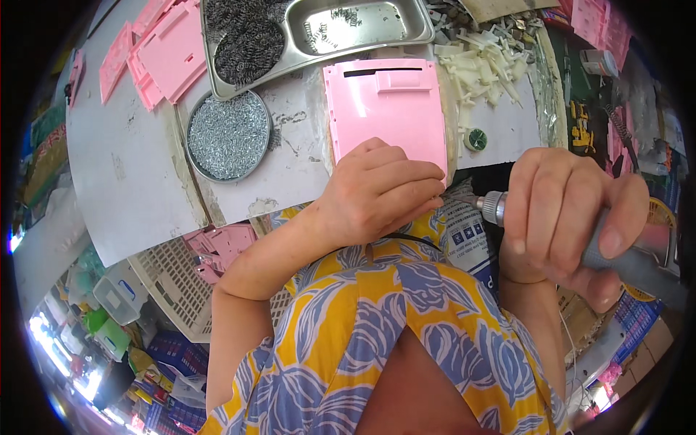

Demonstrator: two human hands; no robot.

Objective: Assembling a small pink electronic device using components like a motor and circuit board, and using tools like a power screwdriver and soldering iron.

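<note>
A pink plastic panel (pixel 388 119) with a dark slot near its far edge lies at the table's front edge. My left hand (pixel 384 185) is curled over its near end, fingers closed at the near right corner; the thumb side is partly hidden. Off to the right, my right hand (pixel 569 210) wraps round a grey power screwdriver (pixel 616 261). Its metal collar (pixel 493 208) points left toward the panel, apart from it. Left of the panel stands a round dish (pixel 228 138) full of small silvery screws or pins.
A metal tray (pixel 431 32) of dark springs stands at the back. Whitish plastic parts (pixel 489 65) are heaped at the right, beside a small green-topped round thing (pixel 475 139). More pink panels (pixel 170 54) lie far left. A white basket (pixel 170 290) sits below the table.
</note>
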